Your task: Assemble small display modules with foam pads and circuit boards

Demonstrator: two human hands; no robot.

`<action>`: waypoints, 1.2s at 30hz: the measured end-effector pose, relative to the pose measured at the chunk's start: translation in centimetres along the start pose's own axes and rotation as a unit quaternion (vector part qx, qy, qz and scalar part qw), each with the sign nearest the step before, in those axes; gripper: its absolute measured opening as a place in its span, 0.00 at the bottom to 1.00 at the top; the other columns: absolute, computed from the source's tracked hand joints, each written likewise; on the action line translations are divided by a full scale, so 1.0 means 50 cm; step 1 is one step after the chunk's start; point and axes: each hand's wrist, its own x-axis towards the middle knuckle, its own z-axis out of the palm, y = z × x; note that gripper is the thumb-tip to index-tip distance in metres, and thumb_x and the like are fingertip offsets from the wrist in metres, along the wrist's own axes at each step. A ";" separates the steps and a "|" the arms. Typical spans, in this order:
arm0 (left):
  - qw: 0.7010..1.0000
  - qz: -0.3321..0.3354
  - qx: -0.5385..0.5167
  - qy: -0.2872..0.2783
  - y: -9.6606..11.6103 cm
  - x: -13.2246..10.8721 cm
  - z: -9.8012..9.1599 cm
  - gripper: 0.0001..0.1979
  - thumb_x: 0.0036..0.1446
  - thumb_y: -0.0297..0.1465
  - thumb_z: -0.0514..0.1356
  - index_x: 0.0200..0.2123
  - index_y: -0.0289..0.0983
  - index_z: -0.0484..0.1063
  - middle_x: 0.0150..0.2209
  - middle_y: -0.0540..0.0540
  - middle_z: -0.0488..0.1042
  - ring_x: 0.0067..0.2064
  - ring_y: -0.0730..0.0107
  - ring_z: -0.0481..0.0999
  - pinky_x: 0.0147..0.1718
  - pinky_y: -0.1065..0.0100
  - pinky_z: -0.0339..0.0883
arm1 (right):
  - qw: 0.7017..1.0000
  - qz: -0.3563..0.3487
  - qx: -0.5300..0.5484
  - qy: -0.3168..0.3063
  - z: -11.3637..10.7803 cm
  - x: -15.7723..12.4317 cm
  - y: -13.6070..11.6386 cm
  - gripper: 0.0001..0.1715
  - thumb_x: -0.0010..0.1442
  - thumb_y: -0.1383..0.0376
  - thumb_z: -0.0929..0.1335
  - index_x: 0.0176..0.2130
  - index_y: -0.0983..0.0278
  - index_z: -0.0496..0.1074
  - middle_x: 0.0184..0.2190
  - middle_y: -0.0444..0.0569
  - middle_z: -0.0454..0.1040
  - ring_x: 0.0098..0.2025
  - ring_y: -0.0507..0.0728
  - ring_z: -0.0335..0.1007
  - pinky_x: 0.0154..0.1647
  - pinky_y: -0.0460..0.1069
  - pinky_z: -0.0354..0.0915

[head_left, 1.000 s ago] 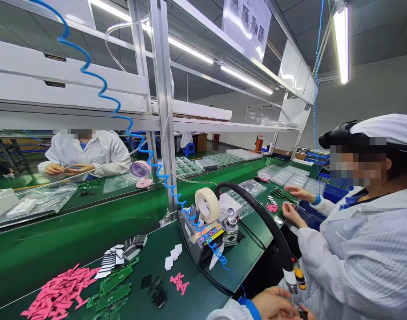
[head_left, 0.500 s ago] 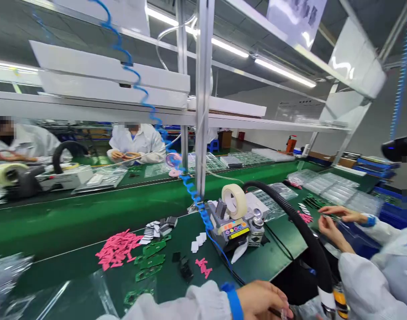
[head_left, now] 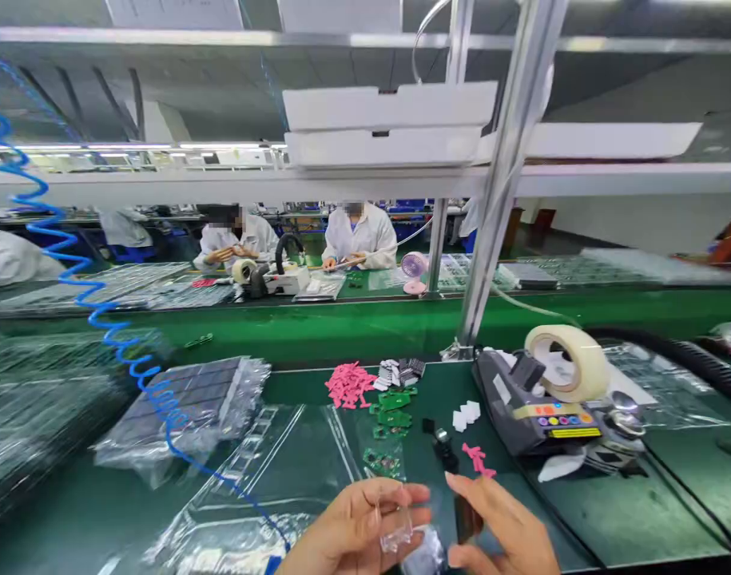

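My left hand (head_left: 356, 523) is closed on a small clear plastic case (head_left: 395, 523), fingers curled behind it. To its right, my right hand (head_left: 509, 527) pinches a dark, flat rectangular piece (head_left: 466, 519) between thumb and fingers. Just beyond the hands lie green circuit boards (head_left: 392, 417), a small pile of black parts (head_left: 444, 451) and a few pink strips (head_left: 478, 460). White squares (head_left: 466, 415) rest farther back, near a larger heap of pink strips (head_left: 350, 385) and some black-and-white pieces (head_left: 398, 372).
A tape dispenser (head_left: 533, 423) with a tape roll (head_left: 566, 363) stands at right beside a metal post (head_left: 500, 184). Clear trays (head_left: 281, 455) and bagged trays (head_left: 191, 407) lie left. A coiled blue cord (head_left: 95, 303) hangs there. Co-workers (head_left: 362, 235) sit across the bench.
The view has swung left, so the bench things sit farther right and the nearby co-worker on the right is out of frame. Both my hands now show with their pieces.
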 end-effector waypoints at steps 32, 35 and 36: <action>0.978 0.048 0.146 -0.142 0.076 0.015 -0.060 0.10 0.43 0.35 0.69 0.33 0.44 0.82 0.51 0.42 0.70 0.52 0.56 0.69 0.55 0.59 0.58 | 0.986 -0.002 -0.158 -0.053 0.055 0.149 -0.088 0.11 0.65 0.65 0.60 0.30 0.61 0.63 0.24 0.39 0.69 0.28 0.50 0.67 0.52 0.50 0.54; 0.976 0.052 0.158 -0.140 0.074 0.015 -0.059 0.11 0.43 0.35 0.69 0.34 0.44 0.81 0.53 0.42 0.70 0.55 0.53 0.68 0.57 0.58 0.55 | 0.987 0.001 -0.149 -0.064 0.053 0.143 -0.081 0.12 0.65 0.65 0.60 0.29 0.61 0.63 0.23 0.40 0.68 0.29 0.50 0.66 0.52 0.50 0.54; 0.977 0.050 0.160 -0.136 0.073 0.015 -0.059 0.11 0.43 0.34 0.69 0.35 0.44 0.81 0.54 0.42 0.70 0.56 0.52 0.68 0.57 0.57 0.54 | 0.987 0.004 -0.146 -0.068 0.054 0.139 -0.079 0.12 0.65 0.65 0.60 0.29 0.61 0.63 0.23 0.40 0.67 0.29 0.50 0.65 0.52 0.51 0.54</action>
